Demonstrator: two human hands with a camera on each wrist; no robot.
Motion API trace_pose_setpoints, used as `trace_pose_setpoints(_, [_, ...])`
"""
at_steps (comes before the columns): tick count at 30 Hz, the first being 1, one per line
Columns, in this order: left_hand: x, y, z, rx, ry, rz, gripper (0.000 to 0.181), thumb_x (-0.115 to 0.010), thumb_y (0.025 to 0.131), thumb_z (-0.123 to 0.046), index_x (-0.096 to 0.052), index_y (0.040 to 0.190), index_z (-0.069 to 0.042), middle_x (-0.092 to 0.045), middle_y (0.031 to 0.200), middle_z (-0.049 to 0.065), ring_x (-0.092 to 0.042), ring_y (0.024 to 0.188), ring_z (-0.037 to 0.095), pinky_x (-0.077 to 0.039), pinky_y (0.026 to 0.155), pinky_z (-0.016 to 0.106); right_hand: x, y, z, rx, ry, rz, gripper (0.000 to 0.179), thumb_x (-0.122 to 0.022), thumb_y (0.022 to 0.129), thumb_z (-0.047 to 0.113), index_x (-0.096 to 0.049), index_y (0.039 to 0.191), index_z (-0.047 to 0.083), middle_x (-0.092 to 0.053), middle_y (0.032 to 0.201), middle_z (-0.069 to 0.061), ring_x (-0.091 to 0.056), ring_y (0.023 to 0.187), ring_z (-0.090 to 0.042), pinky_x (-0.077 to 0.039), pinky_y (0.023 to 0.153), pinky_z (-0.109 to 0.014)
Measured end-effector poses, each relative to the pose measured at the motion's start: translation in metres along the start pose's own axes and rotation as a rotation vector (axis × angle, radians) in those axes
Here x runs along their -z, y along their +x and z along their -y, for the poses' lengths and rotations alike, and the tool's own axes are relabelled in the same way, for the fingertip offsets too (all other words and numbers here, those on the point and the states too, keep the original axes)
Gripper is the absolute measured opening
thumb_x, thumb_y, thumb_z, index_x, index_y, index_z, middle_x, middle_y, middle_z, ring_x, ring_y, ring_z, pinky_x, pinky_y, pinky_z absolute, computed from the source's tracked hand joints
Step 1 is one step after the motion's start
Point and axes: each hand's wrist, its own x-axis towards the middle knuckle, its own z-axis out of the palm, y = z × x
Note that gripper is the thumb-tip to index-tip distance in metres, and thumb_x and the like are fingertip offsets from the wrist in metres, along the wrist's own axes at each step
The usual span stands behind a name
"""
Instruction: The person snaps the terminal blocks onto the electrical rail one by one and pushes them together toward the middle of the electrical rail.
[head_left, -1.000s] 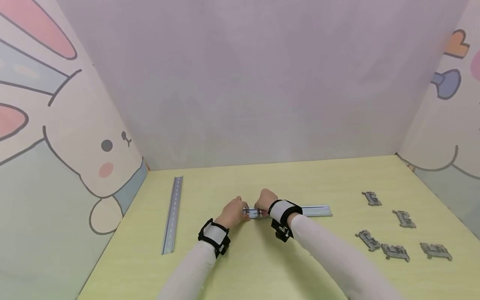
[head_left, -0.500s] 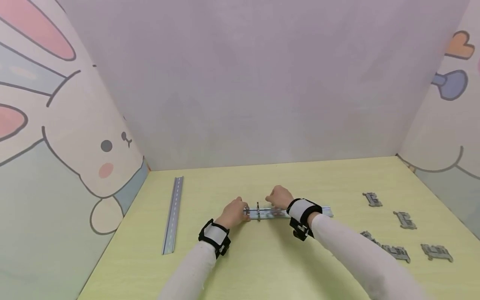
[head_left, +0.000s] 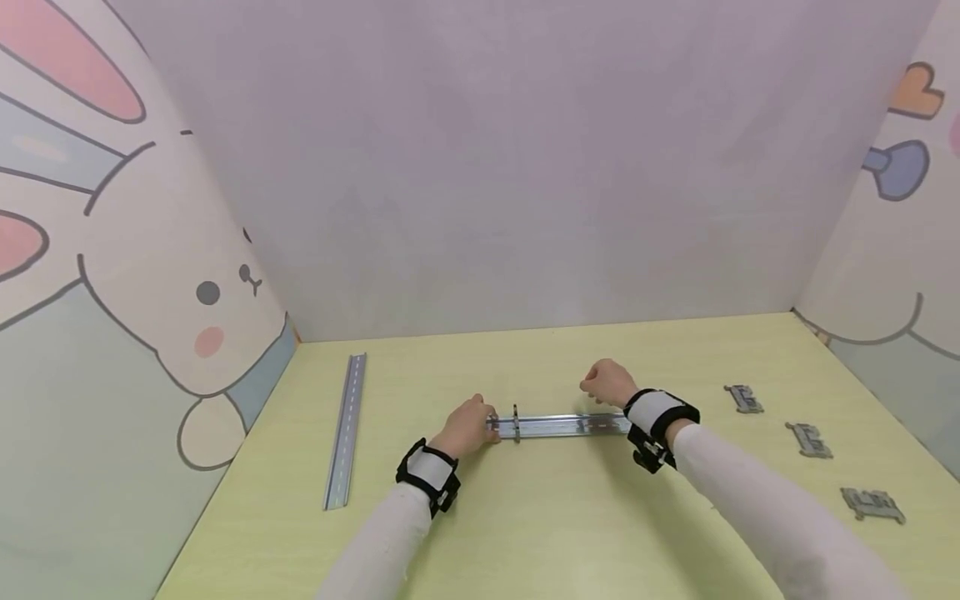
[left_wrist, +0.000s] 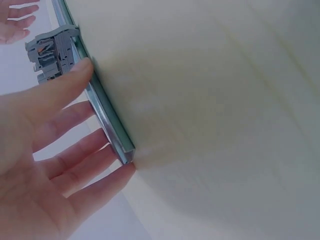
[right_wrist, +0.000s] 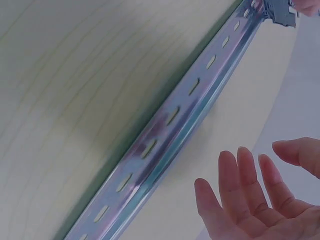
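A slotted metal DIN rail (head_left: 555,427) lies crosswise on the table, with one grey terminal block (head_left: 516,423) mounted near its left end. My left hand (head_left: 467,427) grips that end; in the left wrist view its thumb is on one edge of the rail and the fingers along the other, close to the terminal block (left_wrist: 52,52). Past the rail's far edge, my right hand (head_left: 609,383) is raised with nothing in it. Its fingers (right_wrist: 230,180) are relaxed and apart from the rail in the right wrist view.
Several loose grey terminal blocks, such as one terminal block (head_left: 808,439), lie at the right of the table. A second slotted rail (head_left: 346,429) lies lengthwise on the left. Walls with cartoon drawings flank the table (head_left: 480,533), and a pale wall (head_left: 480,208) closes the back.
My right hand has let go of the terminal block on the rail and moved right, over the rail's right part. The left hand has stayed at the left end.
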Motion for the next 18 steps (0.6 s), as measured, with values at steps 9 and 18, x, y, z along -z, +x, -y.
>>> trace_pose_setpoints(9, [-0.001,0.0,0.001,0.001,0.012,-0.002,0.031,-0.073,0.072,-0.021,-0.064,0.094,-0.002,-0.049,0.083,0.005,-0.046,0.07,0.013,-0.043,0.064,0.024,0.023,-0.003,-0.025,-0.006,-0.033,-0.028,0.022,-0.05,0.081,0.006,-0.059,0.087,-0.014,-0.062,0.071,-0.016,-0.06,0.061,-0.026,-0.047,0.059,-0.034])
trace_pose_setpoints(18, [-0.002,-0.001,0.0,0.008,0.005,-0.001,0.031,-0.072,0.073,-0.021,-0.064,0.096,-0.002,-0.05,0.086,0.006,-0.049,0.073,0.015,-0.044,0.067,0.026,0.041,-0.006,-0.039,-0.023,-0.089,-0.045,0.022,-0.051,0.081,0.007,-0.058,0.085,-0.014,-0.06,0.068,-0.016,-0.056,0.057,-0.021,-0.044,0.054,-0.03])
